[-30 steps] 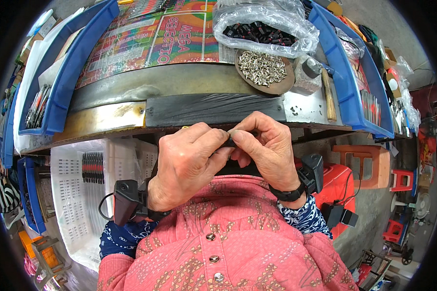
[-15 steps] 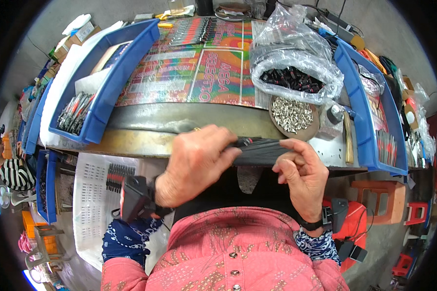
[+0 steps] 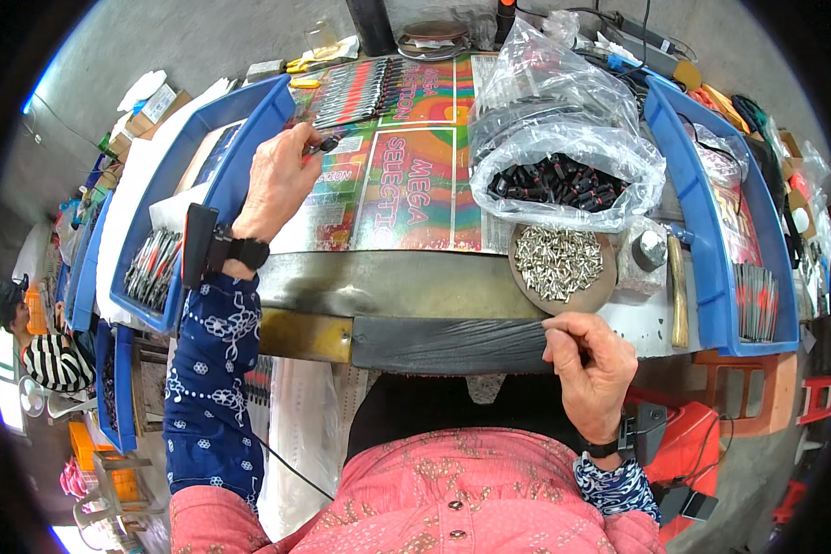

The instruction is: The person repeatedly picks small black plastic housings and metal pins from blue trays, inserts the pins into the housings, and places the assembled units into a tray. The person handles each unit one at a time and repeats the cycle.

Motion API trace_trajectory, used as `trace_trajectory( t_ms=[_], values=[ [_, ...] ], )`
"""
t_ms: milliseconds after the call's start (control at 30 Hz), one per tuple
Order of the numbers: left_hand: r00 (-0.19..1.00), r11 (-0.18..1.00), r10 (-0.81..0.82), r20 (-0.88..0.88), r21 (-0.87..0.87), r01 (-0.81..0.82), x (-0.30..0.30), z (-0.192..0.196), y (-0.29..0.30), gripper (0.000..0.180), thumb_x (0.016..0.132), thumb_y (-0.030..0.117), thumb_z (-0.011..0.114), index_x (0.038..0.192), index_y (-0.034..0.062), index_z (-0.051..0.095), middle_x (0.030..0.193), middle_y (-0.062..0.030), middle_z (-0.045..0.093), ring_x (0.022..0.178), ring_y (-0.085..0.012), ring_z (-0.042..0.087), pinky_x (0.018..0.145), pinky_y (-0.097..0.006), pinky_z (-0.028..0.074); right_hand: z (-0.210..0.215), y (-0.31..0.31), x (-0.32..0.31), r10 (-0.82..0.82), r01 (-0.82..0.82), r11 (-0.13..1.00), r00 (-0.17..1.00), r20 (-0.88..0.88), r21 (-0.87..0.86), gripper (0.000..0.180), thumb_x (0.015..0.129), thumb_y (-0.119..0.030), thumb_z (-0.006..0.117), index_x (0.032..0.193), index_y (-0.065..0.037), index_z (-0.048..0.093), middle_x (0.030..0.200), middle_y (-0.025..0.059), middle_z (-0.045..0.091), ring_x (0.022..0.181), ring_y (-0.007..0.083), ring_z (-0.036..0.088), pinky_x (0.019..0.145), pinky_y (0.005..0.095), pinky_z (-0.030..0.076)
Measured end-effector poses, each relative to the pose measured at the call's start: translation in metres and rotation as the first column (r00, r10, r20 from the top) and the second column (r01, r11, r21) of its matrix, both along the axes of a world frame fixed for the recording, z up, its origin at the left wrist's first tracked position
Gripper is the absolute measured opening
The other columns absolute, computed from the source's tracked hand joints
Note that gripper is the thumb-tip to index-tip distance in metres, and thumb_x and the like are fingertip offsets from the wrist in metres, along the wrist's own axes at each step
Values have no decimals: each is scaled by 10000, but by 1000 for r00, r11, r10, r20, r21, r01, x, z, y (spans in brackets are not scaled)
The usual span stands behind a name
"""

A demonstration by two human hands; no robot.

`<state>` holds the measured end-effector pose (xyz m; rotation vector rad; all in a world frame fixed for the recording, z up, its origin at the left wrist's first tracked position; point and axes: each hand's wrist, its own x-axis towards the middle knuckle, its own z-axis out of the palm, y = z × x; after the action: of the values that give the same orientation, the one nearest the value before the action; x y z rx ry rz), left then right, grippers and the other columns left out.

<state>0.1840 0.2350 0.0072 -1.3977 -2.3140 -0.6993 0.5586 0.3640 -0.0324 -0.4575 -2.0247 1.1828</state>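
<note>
My left hand reaches forward over the colourful printed sheet and pinches a small dark pen-like piece at its fingertips. Just beyond it lies a row of similar dark pieces on the sheet. My right hand rests near the bench's front edge, against the black padded strip, fingers curled with thumb and forefinger pressed together; whether something small is held there I cannot tell. A round dish of small silver metal parts lies just beyond my right hand.
A clear bag of black parts sits behind the dish. Blue trays stand on the left and right, the left one holding dark pieces. A wooden-handled hammer lies at right. A person in a striped top sits far left.
Both hands were together at the bench's front edge. My left hand has since reached forward to the printed sheet with a small dark piece; my right hand stayed low at the edge.
</note>
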Motion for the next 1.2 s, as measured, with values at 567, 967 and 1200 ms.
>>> trace_trajectory(
  t_ms=[567,967,1200],
  values=[
    [993,999,-39,-112,-28,36,-60,-41,62,216,814,50,653,1022,12,698,934,-152,672,863,-317,660,774,-393,517,-3,10,-4,45,-34,962,998,-32,272,164,776,50,713,925,3,665,711,93,641,556,230,597,519,310,469],
    [981,998,-30,-189,41,38,-64,-48,71,206,800,58,648,985,95,730,944,-113,660,936,-330,615,832,-433,493,-3,10,-7,65,-44,948,996,-56,315,178,778,42,710,942,4,650,709,93,635,539,237,591,507,327,468],
    [982,991,-22,-189,125,47,-52,-43,67,202,823,54,637,1010,54,715,940,-123,670,925,-330,628,832,-427,494,-5,5,-5,-5,11,944,1000,-20,329,160,782,31,706,930,-7,661,723,110,650,578,261,608,538,327,478]
  ],
)
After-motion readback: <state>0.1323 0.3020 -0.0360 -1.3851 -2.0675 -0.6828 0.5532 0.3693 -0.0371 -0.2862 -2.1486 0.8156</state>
